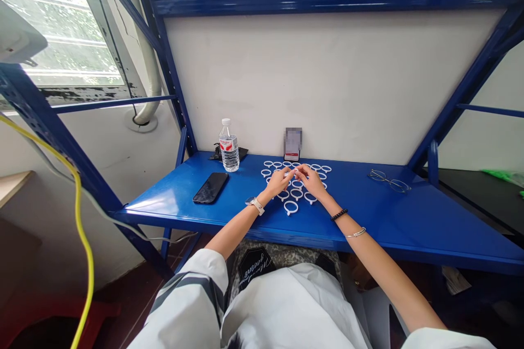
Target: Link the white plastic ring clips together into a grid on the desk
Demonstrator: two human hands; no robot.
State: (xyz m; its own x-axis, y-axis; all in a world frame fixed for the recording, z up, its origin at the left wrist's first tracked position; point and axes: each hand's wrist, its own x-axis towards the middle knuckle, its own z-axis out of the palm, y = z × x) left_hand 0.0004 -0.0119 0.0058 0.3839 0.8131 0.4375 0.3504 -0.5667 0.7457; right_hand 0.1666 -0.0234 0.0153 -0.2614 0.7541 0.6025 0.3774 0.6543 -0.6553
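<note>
Two hands at frame centre. Left to right: phone (210,187), water bottle (229,147); left hand (279,181) and right hand (311,180), fingers curled, tips meeting above white rings (290,208) clustered on blue table (409,212); grip cannot be told; glasses (388,180), right.

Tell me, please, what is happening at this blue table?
A seated person has both hands over a spread of white rings laid out on the blue table. The left hand and right hand meet fingertip to fingertip above the rings; whether they pinch one is too small to tell. A water bottle and a dark phone sit to the left, glasses to the right.
</note>
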